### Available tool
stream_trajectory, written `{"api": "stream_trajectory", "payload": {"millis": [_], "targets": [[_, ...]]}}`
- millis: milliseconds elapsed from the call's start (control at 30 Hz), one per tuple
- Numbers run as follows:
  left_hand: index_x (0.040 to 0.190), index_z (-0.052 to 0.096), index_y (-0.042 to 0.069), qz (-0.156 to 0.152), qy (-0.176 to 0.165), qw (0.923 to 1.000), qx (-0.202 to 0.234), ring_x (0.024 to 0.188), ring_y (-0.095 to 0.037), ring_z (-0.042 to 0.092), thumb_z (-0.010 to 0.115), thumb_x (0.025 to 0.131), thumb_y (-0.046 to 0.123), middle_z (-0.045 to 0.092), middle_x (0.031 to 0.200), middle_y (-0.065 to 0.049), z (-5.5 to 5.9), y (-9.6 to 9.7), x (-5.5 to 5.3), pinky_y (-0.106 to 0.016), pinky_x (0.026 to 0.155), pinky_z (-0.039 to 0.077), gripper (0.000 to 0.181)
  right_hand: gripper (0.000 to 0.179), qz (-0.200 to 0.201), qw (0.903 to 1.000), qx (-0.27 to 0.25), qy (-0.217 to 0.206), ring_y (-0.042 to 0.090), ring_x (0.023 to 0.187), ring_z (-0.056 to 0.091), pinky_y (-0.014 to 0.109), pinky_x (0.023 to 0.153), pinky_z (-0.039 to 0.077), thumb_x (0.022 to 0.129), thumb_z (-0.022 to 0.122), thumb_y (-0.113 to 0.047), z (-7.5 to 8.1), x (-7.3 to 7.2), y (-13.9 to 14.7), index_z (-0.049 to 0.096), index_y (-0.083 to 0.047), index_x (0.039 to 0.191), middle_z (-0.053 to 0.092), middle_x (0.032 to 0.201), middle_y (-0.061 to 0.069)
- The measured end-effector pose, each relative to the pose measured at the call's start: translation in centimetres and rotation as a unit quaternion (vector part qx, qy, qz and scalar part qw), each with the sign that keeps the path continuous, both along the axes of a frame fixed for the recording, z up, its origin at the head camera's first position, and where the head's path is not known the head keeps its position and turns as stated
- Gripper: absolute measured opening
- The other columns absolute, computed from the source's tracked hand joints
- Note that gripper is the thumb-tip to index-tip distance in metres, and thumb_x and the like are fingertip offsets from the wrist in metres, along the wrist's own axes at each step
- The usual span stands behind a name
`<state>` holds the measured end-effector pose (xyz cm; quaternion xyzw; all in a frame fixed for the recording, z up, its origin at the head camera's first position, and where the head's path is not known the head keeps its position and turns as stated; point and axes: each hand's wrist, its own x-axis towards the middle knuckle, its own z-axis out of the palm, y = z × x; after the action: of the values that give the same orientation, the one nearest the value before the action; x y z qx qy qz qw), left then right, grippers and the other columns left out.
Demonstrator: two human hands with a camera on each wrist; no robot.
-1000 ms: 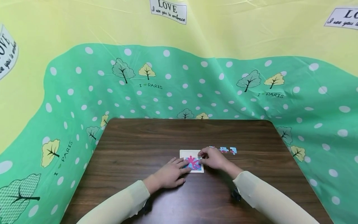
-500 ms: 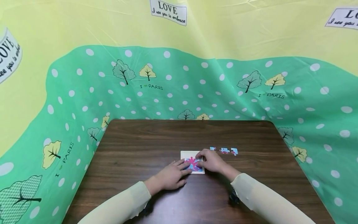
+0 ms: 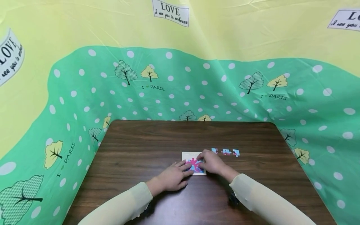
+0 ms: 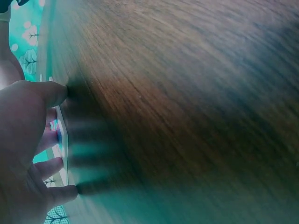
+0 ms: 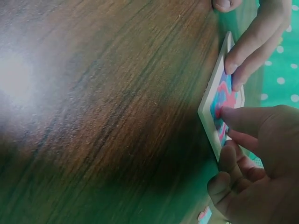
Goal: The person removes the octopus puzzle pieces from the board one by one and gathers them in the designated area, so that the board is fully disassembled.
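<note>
A white-rimmed puzzle tray point(image 3: 189, 153) lies on the table, with pink-and-blue puzzle pieces point(image 3: 193, 160) fitted in its lower part. My left hand point(image 3: 172, 178) rests spread from the left, its straight fingers lying across the pieces. In the left wrist view its thumb point(image 4: 56, 93) touches down beside the tray. From the right, my right hand point(image 3: 215, 163) pinches a puzzle piece between thumb and index finger at the tray's right side. The right wrist view shows the thumb point(image 5: 233, 116) on the puzzle surface; the pinched piece is mostly hidden under the fingers.
Beyond my right hand lie three loose puzzle pieces in a row: a left one point(image 3: 214, 150), a middle one point(image 3: 226, 152) and a right one point(image 3: 236, 152). The dark wooden table point(image 3: 140, 140) is bordered by a green and yellow printed cloth point(image 3: 157, 106).
My right hand has shifted slightly left, further over the tray, uncovering the leftmost loose piece. My left hand stays in place on the puzzle.
</note>
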<state>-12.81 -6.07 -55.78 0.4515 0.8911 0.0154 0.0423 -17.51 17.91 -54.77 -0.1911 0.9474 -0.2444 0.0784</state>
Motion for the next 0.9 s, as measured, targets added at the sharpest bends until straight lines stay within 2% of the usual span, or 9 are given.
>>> {"api": "stream_trajectory", "payload": {"millis": [133, 533, 767, 900], "targets": [[0.155, 0.049, 0.025, 0.001, -0.003, 1.0000, -0.002, 0.151, -0.035, 0.037, 0.054, 0.104, 0.044, 0.041, 0.164, -0.004, 0.1, 0.1, 0.0, -0.056, 0.112, 0.044, 0.054, 0.021, -0.004, 1.0000, 0.008, 0.002, 0.017, 0.086, 0.062, 0.041, 0.083, 0.054, 0.081, 0.086, -0.015, 0.0, 0.0, -0.1, 0.078, -0.012, 0.100, 0.066, 0.092, 0.001], [0.154, 0.050, 0.026, 0.004, -0.008, 1.0000, -0.004, 0.150, -0.034, 0.038, 0.055, 0.103, 0.043, 0.041, 0.164, -0.004, 0.3, 0.2, 0.1, -0.058, 0.111, 0.044, 0.054, 0.019, 0.004, 0.9997, 0.025, 0.004, 0.016, 0.087, 0.061, 0.043, 0.084, 0.054, 0.080, 0.086, -0.016, 0.7, -0.2, -0.1, 0.073, -0.015, 0.094, 0.067, 0.093, 0.001], [0.153, 0.051, 0.027, 0.006, -0.009, 0.9999, -0.007, 0.150, -0.033, 0.039, 0.055, 0.103, 0.044, 0.041, 0.163, -0.003, 0.4, 0.3, 0.0, -0.057, 0.111, 0.045, 0.053, 0.013, 0.004, 1.0000, -0.001, -0.007, 0.013, 0.075, 0.054, 0.035, 0.071, 0.049, 0.083, 0.082, -0.010, 1.0, -0.6, 0.0, 0.071, -0.015, 0.088, 0.064, 0.082, -0.001], [0.153, 0.051, 0.028, 0.007, -0.008, 0.9999, -0.009, 0.150, -0.033, 0.039, 0.055, 0.103, 0.045, 0.041, 0.163, -0.002, 0.4, 0.3, 0.0, -0.057, 0.111, 0.045, 0.054, 0.010, 0.008, 0.9995, -0.021, -0.023, 0.011, 0.074, 0.054, 0.032, 0.070, 0.048, 0.086, 0.079, -0.008, 1.2, -0.7, 0.2, 0.072, -0.015, 0.088, 0.062, 0.079, -0.006]]}}
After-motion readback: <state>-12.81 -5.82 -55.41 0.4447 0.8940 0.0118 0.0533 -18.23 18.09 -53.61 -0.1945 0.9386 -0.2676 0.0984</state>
